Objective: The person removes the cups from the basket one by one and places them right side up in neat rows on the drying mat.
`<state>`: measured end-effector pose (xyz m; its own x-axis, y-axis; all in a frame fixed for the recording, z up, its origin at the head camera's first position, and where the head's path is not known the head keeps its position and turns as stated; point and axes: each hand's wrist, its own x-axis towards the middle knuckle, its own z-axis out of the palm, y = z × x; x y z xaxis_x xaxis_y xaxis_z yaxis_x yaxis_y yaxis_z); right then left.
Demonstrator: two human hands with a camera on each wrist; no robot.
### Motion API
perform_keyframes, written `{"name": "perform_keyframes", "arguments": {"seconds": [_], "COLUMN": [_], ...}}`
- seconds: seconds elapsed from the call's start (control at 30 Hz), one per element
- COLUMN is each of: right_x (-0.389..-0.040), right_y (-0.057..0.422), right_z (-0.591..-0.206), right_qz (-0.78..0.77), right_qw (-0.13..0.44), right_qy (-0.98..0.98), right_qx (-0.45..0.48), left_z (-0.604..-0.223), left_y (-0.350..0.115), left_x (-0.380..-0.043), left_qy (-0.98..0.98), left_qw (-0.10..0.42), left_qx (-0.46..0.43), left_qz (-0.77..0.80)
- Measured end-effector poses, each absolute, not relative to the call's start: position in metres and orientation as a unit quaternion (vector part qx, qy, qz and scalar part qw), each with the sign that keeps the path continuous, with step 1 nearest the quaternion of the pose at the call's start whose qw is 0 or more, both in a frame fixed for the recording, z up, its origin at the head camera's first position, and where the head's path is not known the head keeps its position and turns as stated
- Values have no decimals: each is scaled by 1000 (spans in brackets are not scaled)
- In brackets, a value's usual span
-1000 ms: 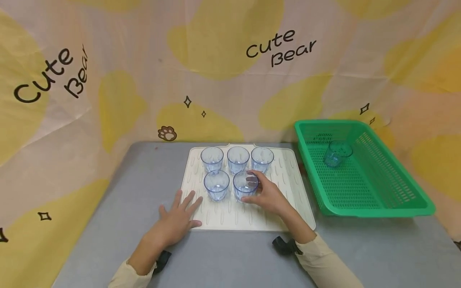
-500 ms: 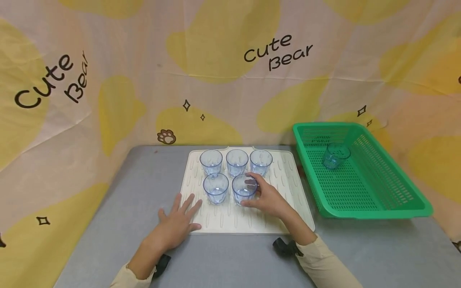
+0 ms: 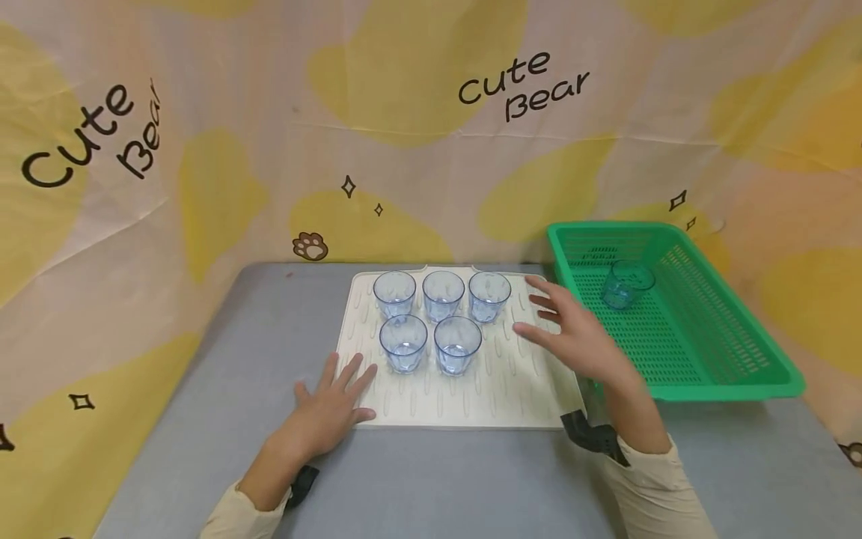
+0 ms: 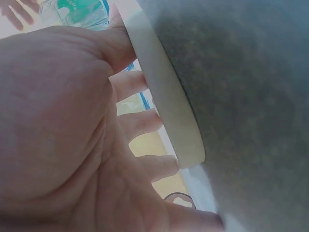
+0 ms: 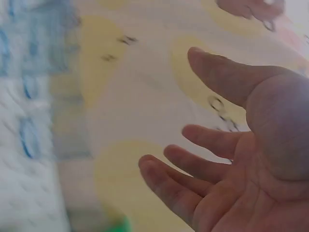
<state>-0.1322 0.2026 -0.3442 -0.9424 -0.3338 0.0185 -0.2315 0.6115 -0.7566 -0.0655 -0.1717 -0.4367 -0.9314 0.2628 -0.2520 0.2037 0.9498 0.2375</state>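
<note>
Several clear bluish glasses stand upright on a white ribbed drying mat (image 3: pixel 525 397): a back row of three, including the back-right glass (image 3: pixel 489 297), and a front pair, the front-left glass (image 3: pixel 403 344) and the front-right glass (image 3: pixel 457 346). With fingers spread, my left hand (image 3: pixel 322 419) rests at the mat's left edge; the left wrist view shows its fingertips along that edge. My right hand (image 3: pixel 582 337) is in the air over the mat's right side, fingers apart and holding nothing. One more glass (image 3: pixel 628 285) sits inside the green basket (image 3: pixel 734 393).
The green plastic basket stands on the grey table (image 3: pixel 431 479), just right of the mat. A patterned curtain (image 3: pixel 417 150) hangs behind and to the left. A black wrist strap (image 3: pixel 592 438) sits on the right forearm.
My right hand has let go of the front-right glass and moved right, towards the basket. That glass stays in place on the mat. The left hand has not moved.
</note>
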Motion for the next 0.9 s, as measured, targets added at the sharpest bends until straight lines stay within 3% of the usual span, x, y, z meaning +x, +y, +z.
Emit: {"name": "perform_keyframes", "arguments": {"seconds": [0.2,0.4,0.9], "right_x": [-123,-122,-161], "right_y": [267,316,345], "right_z": [-321,-336,-367], "right_qz": [-377,-297,-189], "right_qw": [18,30,84], "right_qy": [921,952,974], "right_qx": [-94,-72,-90], "left_z": [-439,-440,-437], "left_y": [-168,-166,-171], "left_x": [-68,-68,-69], "left_qy": [977,977,977], "left_qw": [143,146,142], "left_qx": [121,120,122], "left_qz": [97,97,98]}}
